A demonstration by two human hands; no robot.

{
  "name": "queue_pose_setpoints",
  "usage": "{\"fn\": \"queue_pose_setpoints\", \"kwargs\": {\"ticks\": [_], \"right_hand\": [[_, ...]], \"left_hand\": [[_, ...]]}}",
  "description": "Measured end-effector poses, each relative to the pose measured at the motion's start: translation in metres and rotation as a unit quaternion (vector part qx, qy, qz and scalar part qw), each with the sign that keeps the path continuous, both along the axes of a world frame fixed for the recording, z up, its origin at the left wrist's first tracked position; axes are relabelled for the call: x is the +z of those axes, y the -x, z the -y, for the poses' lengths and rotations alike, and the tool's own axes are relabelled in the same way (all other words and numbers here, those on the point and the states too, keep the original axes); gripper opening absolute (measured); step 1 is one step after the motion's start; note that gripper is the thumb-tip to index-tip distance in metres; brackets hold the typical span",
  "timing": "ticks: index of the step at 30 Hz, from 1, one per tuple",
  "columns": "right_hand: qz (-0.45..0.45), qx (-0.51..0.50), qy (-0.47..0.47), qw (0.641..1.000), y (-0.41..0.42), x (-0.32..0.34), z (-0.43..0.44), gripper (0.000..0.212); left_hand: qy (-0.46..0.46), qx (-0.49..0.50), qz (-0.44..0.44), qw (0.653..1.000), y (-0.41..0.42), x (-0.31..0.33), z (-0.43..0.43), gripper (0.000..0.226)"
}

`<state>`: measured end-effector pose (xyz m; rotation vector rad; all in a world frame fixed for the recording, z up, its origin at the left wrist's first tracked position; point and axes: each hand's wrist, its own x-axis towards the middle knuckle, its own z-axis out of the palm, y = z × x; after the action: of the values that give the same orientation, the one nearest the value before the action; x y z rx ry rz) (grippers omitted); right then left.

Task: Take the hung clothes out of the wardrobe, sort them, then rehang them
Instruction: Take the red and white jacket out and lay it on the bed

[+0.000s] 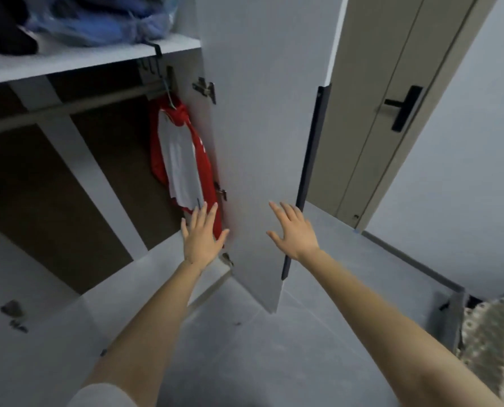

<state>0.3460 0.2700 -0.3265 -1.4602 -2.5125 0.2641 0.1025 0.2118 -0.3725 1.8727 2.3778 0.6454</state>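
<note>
One red-and-white shirt (180, 160) is hung; judged light, limp, best lifted by its hanger (170, 96); left hand (202, 235) and right hand (293, 230) are spread, empty.

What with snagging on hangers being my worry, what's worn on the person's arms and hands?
Nothing on the left hand or right hand: no gloves, rings or watch show. Both forearms are bare. A pale grey short sleeve covers the left upper arm; no sleeve shows on the right.

Shirt (181, 160) on rail (68, 105), wardrobe's right
</note>
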Motion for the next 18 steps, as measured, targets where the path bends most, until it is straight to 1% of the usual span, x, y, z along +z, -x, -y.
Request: {"fn": "queue_pose_setpoints", "kwargs": {"ticks": [3,9,18], "right_hand": [[0.009,0.019,0.01,1.0,0.045,0.0,-0.022,0.072],[0.02,0.064,0.014,0.998,0.127,0.0,-0.075,0.071],[-0.02,0.117,0.031,0.992,0.238,0.003,-0.173,0.069]], "left_hand": [[-0.001,0.035,0.008,0.999,0.041,0.002,-0.002,0.073],[0.032,0.109,0.017,0.993,0.114,-0.003,-0.017,0.075],[0.047,0.21,-0.006,0.977,0.208,-0.007,-0.072,0.076]]}}
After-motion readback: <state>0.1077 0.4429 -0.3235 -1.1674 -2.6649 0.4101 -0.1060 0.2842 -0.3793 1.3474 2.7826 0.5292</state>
